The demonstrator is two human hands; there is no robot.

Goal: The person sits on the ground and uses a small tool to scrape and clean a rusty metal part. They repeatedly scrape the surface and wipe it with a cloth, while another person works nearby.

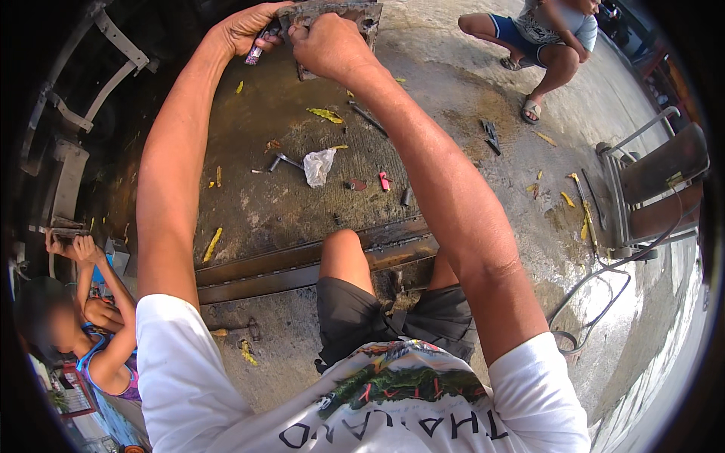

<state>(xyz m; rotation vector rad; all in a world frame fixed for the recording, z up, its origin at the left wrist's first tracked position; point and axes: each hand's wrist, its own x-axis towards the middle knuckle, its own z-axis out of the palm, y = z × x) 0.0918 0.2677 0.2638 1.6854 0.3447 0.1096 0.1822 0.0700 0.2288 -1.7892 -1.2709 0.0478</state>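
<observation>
Evidently both arms are stretched far forward because the rusty metal plate (361, 16) lies beyond the knees, right at the fingertips. Left of it, the left hand (249, 29) is half curled beside a dark tool with a patterned handle (256, 53), perhaps to steady the work, though I cannot tell how firmly it grips anything. The right hand (332, 47) is bent at the knuckles over the plate, likely bearing down; its fingertips are turned away, so what they pinch, if anything, I cannot tell. Nearer the body than both hands, a crumpled clear bag (319, 167) and a pink object (384, 181) lie scattered, probably set within easy reach. Closer still, long metal bars (302, 276) run before the knees, partly covered by the legs. The plate's far edge is cut off by the view, and the tool's head blends into dark metal between the hands.
</observation>
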